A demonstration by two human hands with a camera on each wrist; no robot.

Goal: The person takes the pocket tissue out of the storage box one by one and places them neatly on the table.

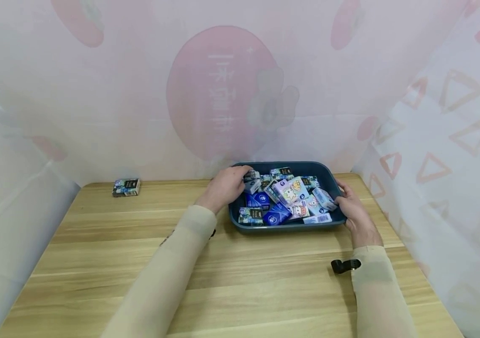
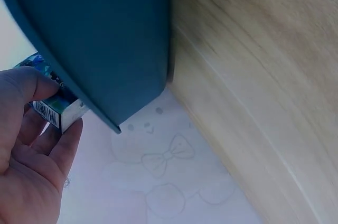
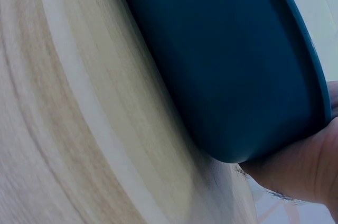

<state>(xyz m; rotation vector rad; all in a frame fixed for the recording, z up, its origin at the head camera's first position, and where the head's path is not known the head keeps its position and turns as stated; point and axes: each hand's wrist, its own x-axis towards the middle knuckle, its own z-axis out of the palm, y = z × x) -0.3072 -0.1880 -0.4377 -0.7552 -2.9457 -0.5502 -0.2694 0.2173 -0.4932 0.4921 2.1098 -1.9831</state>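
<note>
A dark blue plastic tub [image 1: 284, 228] holds several small tissue packs, some plain blue [image 1: 278, 214], some pastel with cartoon prints [image 1: 291, 190], others dark and floral. My left hand [image 1: 226, 188] is at the tub's left rim. Between its thumb and fingers it pinches a dark floral tissue pack [image 2: 55, 106], with a barcode on the end, just beyond the rim in the left wrist view. At the opposite end, my right hand [image 1: 354, 212] grips the tub's right rim, the thumb over the edge and the fingers along the outside wall.
Another dark floral tissue pack [image 1: 126, 188] lies alone near the far left corner of the wooden table [image 1: 206, 281]. A pale printed curtain [image 1: 130, 94] hangs right behind the table and along both sides.
</note>
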